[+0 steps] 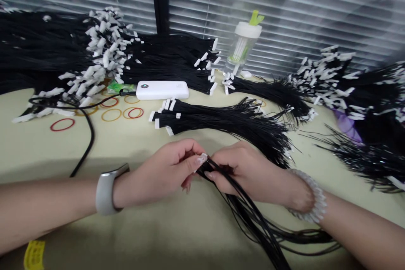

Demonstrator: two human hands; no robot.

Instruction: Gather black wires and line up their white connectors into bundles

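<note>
Seen from the person's hands, the pale, greenish-yellow counter (164, 236) stretches away to slatted blinds (303, 4) that span the back from about 10 to 2 o'clock, broken by a dark upright post (160, 0) near 11. The left hand (167, 173) has its grip closed, thumb and fingers pinched at the tip of a group of black cables (253, 219); the right hand (249, 173) is closed around the same cables just behind that tip. Their lengths trail down the counter toward 4 and 5 o'clock.

Just beyond the hands, toward 1 o'clock, lies a black bundle (215, 120) with white ends. A white power bank (163, 90) sits at 11, its black cord (92, 135) looping toward 9, with a green packet (118, 87) beside it and red and yellow rubber bands (62, 130) scattered at 10. Large heaps of cable (41, 46) with white connectors fill 10 to 11. A clear bottle (237, 52) with a white lid leans before the blinds near 1. More white-tipped cable piles (332, 80) crowd 2 o'clock, with purple material (347, 124) below them and thin loose ends (370, 158) at 3. A yellow label (34, 255) shows at 8.
</note>
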